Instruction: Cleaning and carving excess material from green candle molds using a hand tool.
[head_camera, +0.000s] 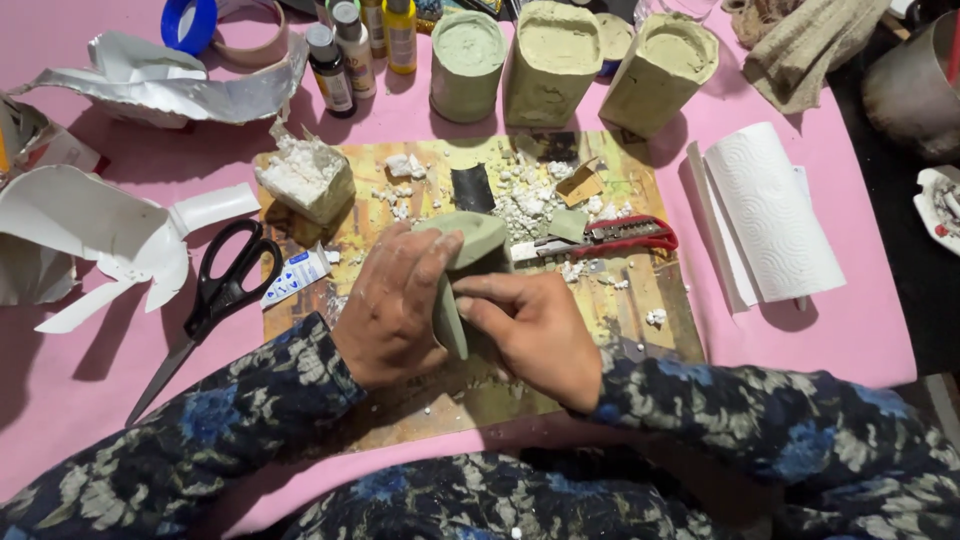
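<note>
Both of my hands grip a pale green clay block that lies tilted on a stained yellow work board. My left hand wraps its left side, fingers over the top. My right hand presses against its lower right side with the thumb on the clay. White crumbs are scattered on the board beyond it. A red utility knife lies just right of the block, and a small white tube lies to its left.
Black scissors lie on the pink table at the left. Three green clay moulds stand at the back, next to small bottles. A paper towel roll lies right; torn white and foil scraps lie left.
</note>
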